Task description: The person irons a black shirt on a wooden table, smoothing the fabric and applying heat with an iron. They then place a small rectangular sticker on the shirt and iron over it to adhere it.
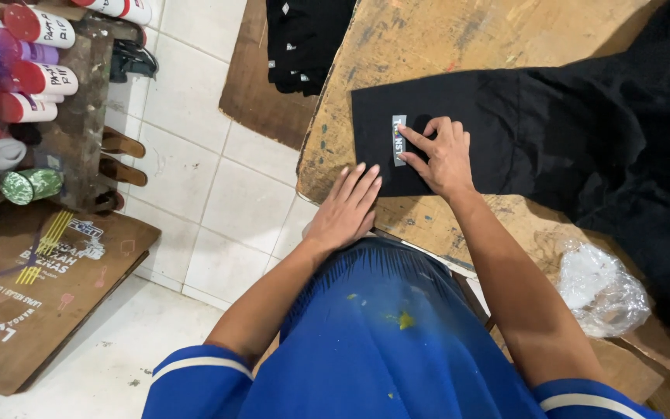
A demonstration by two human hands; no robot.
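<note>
Black garment [505,124] lies flat on the worn wooden table [428,39]; right hand [445,155] rests on its near corner, index finger extended and pressing a small pale printed patch [399,140], while left hand [348,208] lies flat, fingers together, at the cloth's lower edge. To do it well, likely keep the left palm anchoring the fabric taut and rub the patch evenly from centre outward, avoiding wrinkles underneath.

Bright blue short-sleeved shirt [366,341], white stripe banding each sleeve cuff, yellow paint spots spattered down the front. Bare forearms, left hand [347,211] and right hand [445,155] without gloves, rings or watch.
</note>
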